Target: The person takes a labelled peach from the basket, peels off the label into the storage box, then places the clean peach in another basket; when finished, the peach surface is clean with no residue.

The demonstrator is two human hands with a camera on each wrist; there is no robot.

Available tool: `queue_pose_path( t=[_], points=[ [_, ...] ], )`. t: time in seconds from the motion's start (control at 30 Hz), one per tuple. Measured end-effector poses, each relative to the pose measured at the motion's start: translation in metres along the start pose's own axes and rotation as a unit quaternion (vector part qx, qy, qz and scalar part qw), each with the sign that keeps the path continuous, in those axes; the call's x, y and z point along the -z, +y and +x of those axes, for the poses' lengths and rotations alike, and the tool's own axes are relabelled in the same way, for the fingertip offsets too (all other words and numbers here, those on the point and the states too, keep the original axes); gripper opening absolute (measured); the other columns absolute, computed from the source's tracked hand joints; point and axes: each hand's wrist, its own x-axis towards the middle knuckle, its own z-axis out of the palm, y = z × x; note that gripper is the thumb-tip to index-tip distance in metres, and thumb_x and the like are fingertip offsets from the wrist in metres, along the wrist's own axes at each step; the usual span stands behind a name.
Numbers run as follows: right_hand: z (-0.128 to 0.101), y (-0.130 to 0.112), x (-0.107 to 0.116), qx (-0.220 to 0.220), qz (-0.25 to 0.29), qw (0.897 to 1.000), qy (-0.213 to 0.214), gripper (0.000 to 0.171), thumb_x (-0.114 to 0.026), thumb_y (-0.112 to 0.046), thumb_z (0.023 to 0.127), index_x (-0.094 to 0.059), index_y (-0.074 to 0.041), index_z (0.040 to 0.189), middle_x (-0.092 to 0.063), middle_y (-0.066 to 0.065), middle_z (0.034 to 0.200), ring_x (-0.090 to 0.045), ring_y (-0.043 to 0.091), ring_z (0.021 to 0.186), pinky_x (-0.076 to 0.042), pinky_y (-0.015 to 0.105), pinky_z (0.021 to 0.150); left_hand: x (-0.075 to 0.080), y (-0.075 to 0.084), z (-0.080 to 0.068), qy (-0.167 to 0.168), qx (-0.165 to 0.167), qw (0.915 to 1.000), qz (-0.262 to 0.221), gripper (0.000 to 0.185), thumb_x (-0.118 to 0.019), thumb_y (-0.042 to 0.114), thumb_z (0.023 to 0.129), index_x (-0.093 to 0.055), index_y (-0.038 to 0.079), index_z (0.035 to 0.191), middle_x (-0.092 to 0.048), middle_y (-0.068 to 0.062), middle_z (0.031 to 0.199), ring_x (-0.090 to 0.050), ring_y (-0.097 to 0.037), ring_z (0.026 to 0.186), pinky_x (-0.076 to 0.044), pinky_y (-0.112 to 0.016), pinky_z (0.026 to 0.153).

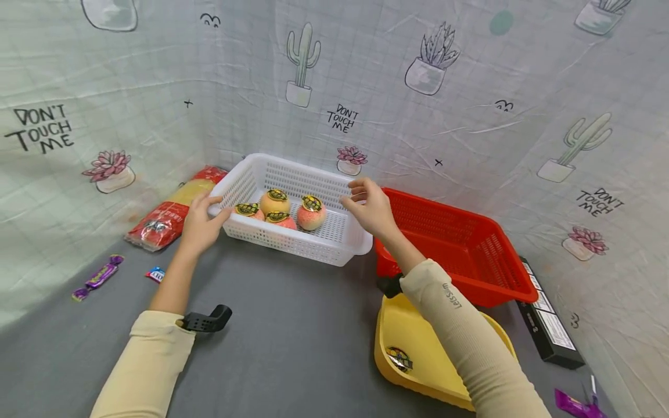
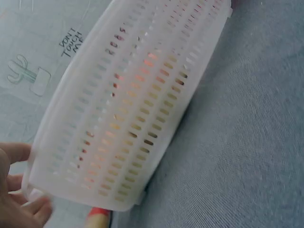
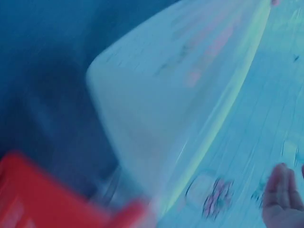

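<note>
A white slotted basket (image 1: 292,247) stands on the grey table near the back wall, with several labelled peaches (image 1: 312,213) inside it. My left hand (image 1: 200,225) grips the rim at its left end, fingers on top and thumb below. In the left wrist view the white basket (image 2: 133,109) fills the frame, and the left hand (image 2: 19,204) sits at its end. My right hand (image 1: 368,208) hovers at the right end with loosely curled fingers, holding nothing. The blurred right wrist view shows the right hand (image 3: 281,197) apart from the white basket (image 3: 156,104).
A red basket (image 1: 496,264) stands just right of the white one. A yellow tray (image 1: 413,337) lies in front of it, under my right forearm. A black box (image 1: 549,325) lies far right. At the left are a red packet (image 1: 167,217) and a purple candy (image 1: 99,276).
</note>
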Motion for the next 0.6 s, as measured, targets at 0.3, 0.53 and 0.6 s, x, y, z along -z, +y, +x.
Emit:
queue_pose_path(
  t=[0.3,0.53,0.6],
  points=[
    [0.019,-0.027,-0.067,-0.053,0.007,0.985,-0.166,0.054,-0.072,-0.02,0.084,-0.051,-0.011,0.134,-0.051,0.018,0.128,-0.051,0.03,0.116,-0.046,0.04,0.089,0.008,0.009,0.003,-0.021,0.038,0.999,-0.01,0.052,-0.056,0.014,0.094,-0.04,-0.017,0.132,-0.018,-0.029,0.149,-0.016,-0.044,0.137,-0.015,-0.053,0.109],
    [0.031,-0.025,-0.099,-0.105,-0.028,0.969,-0.222,0.06,-0.072,-0.018,0.084,-0.047,-0.011,0.139,-0.051,0.019,0.123,-0.047,0.022,0.095,-0.041,0.03,0.074,0.008,0.004,-0.002,-0.032,0.048,0.9983,-0.013,0.053,-0.057,0.015,0.094,-0.04,-0.017,0.133,-0.018,-0.027,0.15,-0.017,-0.043,0.137,-0.017,-0.052,0.109],
    [0.033,-0.023,-0.106,-0.114,-0.028,0.965,-0.232,0.062,-0.072,-0.017,0.084,-0.046,-0.012,0.139,-0.051,0.018,0.121,-0.046,0.021,0.092,-0.04,0.03,0.073,0.008,0.002,-0.003,-0.031,0.046,0.9984,-0.014,0.052,-0.057,0.014,0.095,-0.04,-0.017,0.133,-0.019,-0.027,0.15,-0.017,-0.043,0.137,-0.016,-0.051,0.11]
  ],
)
